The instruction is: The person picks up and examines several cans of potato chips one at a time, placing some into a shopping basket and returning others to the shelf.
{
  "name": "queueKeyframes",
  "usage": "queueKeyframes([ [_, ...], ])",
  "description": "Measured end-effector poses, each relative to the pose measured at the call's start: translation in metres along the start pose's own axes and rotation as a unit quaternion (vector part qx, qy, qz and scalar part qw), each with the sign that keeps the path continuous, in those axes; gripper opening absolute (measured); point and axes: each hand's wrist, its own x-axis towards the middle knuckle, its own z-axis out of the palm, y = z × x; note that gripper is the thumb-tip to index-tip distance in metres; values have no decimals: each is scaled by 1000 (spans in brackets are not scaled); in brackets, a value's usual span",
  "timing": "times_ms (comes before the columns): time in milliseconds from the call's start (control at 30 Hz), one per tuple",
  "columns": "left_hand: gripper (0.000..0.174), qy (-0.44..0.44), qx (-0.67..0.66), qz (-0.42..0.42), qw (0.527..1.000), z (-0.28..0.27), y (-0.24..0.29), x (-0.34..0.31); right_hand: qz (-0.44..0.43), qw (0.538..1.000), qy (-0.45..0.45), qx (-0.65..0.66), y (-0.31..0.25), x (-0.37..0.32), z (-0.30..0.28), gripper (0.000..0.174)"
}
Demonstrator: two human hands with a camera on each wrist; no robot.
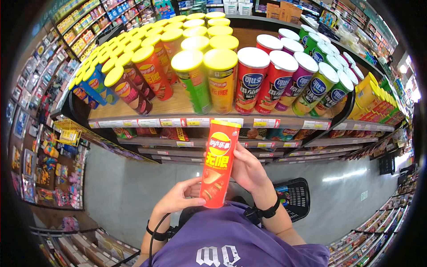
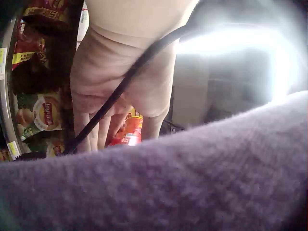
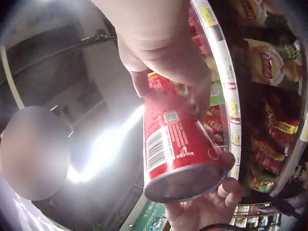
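A red chip canister [image 1: 217, 167] with a yellow lid stands nearly upright before my chest, its printed front toward the head camera. My left hand [image 1: 181, 196] grips it near the base, thumb across the front. Higher up, my right hand [image 1: 251, 169] holds the opposite side, thumb near the upper edge. In the right wrist view the canister [image 3: 180, 144] shows its barcode and metal bottom, with fingers of both hands around it. Only a bit of red canister [image 2: 128, 134] shows past my left hand [image 2: 122, 82] in the left wrist view; purple cloth hides the rest.
Ahead is a shelf [image 1: 240, 116] with several yellow-lidded canisters [image 1: 187, 73] on the left and white-lidded ones [image 1: 275, 80] on the right. Bagged chips [image 1: 173, 133] fill the level below. A black basket [image 1: 293, 200] with items sits on the floor at my right.
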Motion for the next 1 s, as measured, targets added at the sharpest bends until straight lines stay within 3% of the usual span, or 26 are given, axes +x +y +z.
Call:
queueKeyframes([
  [100, 84, -44, 29, -23, 998, -6, -4, 4, -63, 997, 7, -44, -1, -12, 3, 71],
  [200, 86, -72, -26, -61, 995, -1, 10, 9, -100, 994, 44, -30, 0, -24, 9, 64],
  [400, 92, -105, 40, -6, 994, 11, 8, 28, -137, 987, 68, -55, -13, -29, 18, 62],
  [533, 95, -69, 61, -8, 996, 17, 15, 29, -141, 986, 62, -67, -12, -26, 14, 63],
  [800, 91, -115, 76, 2, 990, 10, 21, 29, -109, 993, -38, -26, -21, -37, 13, 77],
  [1000, 92, -115, 82, -4, 990, 9, 26, 25, -90, 995, -42, -16, -24, -31, 16, 79],
])
